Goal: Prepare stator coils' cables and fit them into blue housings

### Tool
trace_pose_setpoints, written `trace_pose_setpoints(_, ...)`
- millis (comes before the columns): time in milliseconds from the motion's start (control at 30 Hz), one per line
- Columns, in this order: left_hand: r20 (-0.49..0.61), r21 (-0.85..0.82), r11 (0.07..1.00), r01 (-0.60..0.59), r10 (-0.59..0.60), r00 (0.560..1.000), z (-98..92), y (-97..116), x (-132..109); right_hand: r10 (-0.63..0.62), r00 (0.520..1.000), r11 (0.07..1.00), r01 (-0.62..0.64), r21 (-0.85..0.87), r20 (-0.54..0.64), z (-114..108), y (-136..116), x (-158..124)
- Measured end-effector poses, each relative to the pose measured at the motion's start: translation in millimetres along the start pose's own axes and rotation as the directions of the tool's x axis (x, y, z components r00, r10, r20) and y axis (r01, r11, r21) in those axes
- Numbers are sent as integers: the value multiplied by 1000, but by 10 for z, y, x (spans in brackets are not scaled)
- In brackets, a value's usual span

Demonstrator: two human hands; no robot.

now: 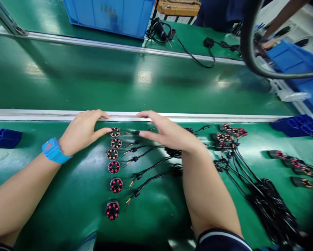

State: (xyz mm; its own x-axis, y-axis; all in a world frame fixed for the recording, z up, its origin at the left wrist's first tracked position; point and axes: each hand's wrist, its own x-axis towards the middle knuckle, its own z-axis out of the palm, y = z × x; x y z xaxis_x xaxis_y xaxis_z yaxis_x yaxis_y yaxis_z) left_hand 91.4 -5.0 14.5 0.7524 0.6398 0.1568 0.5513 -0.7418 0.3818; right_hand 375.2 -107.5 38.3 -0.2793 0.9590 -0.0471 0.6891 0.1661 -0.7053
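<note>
Several small round motor stators with copper coils and black leads stand in a column on the green mat; the top one [115,132] is farthest from me, the bottom one [112,210] nearest. My left hand [81,131], with a blue watch on the wrist, rests to the left of the top stator, its forefinger tip touching it. My right hand [166,132] hovers flat over the leads [146,153] to the right, fingers stretched out and pointing left. Neither hand holds anything.
A pile of more stators [231,134] with tangled black cables [271,205] lies to the right. A metal rail [28,113] borders a green conveyor belt [119,80]. Blue trays [3,137] and a blue bin [109,15] stand around. Another person's arm [281,19] works at the far right.
</note>
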Motion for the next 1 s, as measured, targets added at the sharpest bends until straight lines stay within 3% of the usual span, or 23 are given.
trace_pose_setpoints(67,31,4,999,40,-40,999,-43,33,-29,78,995,984,-88,-154,-68,-181,61,-196)
trace_pose_setpoints(133,81,50,999,2,-6,997,14,144,-95,181,975,942,-210,-260,-131,-249,220,-404)
trace_pose_setpoints(233,189,143,985,-92,65,980,253,329,-239,286,935,870,-346,-352,-211,-148,524,-680)
trace_pose_setpoints(333,224,212,973,-91,42,974,469,387,-347,269,915,833,-377,-405,-299,27,718,-850)
trace_pose_setpoints(433,206,248,968,-31,-22,978,486,398,-427,261,904,799,-399,-450,-337,116,746,-914)
trace_pose_setpoints(533,112,254,967,1,-30,993,415,589,-632,268,906,781,-403,-476,-327,116,712,-922)
trace_pose_setpoints(667,-5,273,946,-176,185,983,561,1050,-1123,280,899,756,-423,-500,-336,118,665,-948)
trace_pose_setpoints(733,-17,295,926,-234,250,968,711,1155,-1315,295,887,738,-447,-505,-354,152,623,-999)
trace_pose_setpoints(800,-11,311,920,-237,253,967,807,1088,-1392,309,876,723,-470,-507,-372,209,562,-1081)
trace_pose_setpoints(867,44,303,916,-263,262,964,787,886,-1354,327,861,708,-496,-503,-389,281,480,-1188)
trace_pose_setpoints(1000,257,223,889,-400,342,904,479,397,-1116,379,828,678,-552,-485,-413,482,245,-1465)
